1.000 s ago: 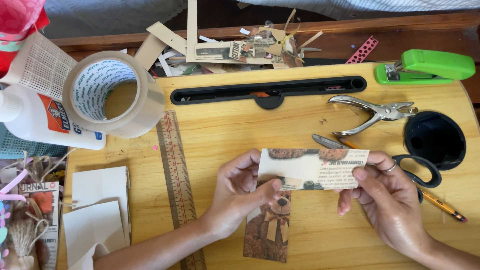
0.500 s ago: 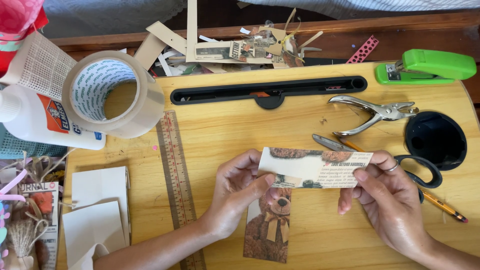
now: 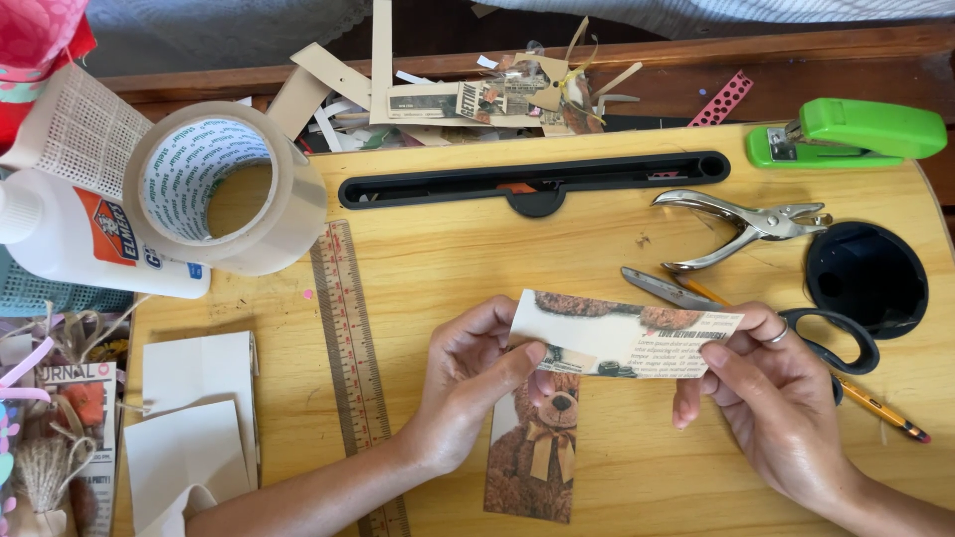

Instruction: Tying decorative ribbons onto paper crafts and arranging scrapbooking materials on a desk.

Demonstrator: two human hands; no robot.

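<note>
Both hands hold one printed paper strip [image 3: 622,336] flat and level above a wooden lap desk [image 3: 448,268]. My left hand [image 3: 468,383] pinches the strip's left end between thumb and fingers. My right hand [image 3: 766,398], with a ring on one finger, pinches its right end. Under the strip lies a teddy bear picture cutout [image 3: 534,452] on the desk, its top hidden by the strip and my left fingers.
Scissors [image 3: 796,328] and a pencil [image 3: 875,408] lie by my right hand. A hole punch [image 3: 741,224], green stapler [image 3: 846,134], black cup holder [image 3: 865,278], tape roll [image 3: 229,189], glue bottle [image 3: 80,234], ruler [image 3: 348,338], folded white card [image 3: 194,408] and paper scraps [image 3: 477,94] surround them.
The strip has tilted slightly and shifted a little lower and right between my hands. More of the teddy bear picture now shows below it.
</note>
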